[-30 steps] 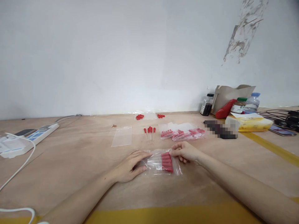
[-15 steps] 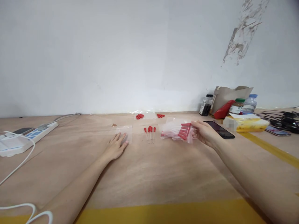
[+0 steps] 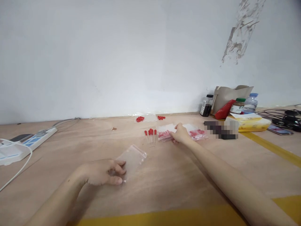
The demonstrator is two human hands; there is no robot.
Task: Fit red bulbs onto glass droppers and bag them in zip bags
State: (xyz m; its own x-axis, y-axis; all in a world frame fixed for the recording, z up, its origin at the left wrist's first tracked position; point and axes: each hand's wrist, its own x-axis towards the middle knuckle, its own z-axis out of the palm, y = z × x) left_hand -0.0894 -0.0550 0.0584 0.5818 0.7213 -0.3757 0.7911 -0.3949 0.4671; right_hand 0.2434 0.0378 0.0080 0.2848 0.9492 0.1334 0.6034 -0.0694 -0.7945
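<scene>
My left hand (image 3: pixel 105 172), at the lower left of the head view, pinches the edge of a clear zip bag (image 3: pixel 134 157). The bag looks flat and is tilted off the table. My right hand (image 3: pixel 181 134) is over the clear bags of red-bulbed droppers (image 3: pixel 197 134), its fingers closed at the edge of the left one; the fingertips are partly hidden. Just left of these bags lie several loose droppers (image 3: pixel 150 136) with red bulbs and thin clear stems, fanned out on the table.
Small piles of red bulbs (image 3: pixel 140 119) lie by the wall with clear plastic. A power strip (image 3: pixel 30 146) is at left. At right are a yellow tissue pack (image 3: pixel 251 123), a dark bottle (image 3: pixel 207 106), a jar (image 3: pixel 237 106), a grey bag (image 3: pixel 229 94), cables (image 3: pixel 291 119) and a phone (image 3: pixel 279 130).
My left hand has drawn the zip bag toward me, lifting it. My right hand has moved left, and the dropper bags it held raised now lie on the table.
</scene>
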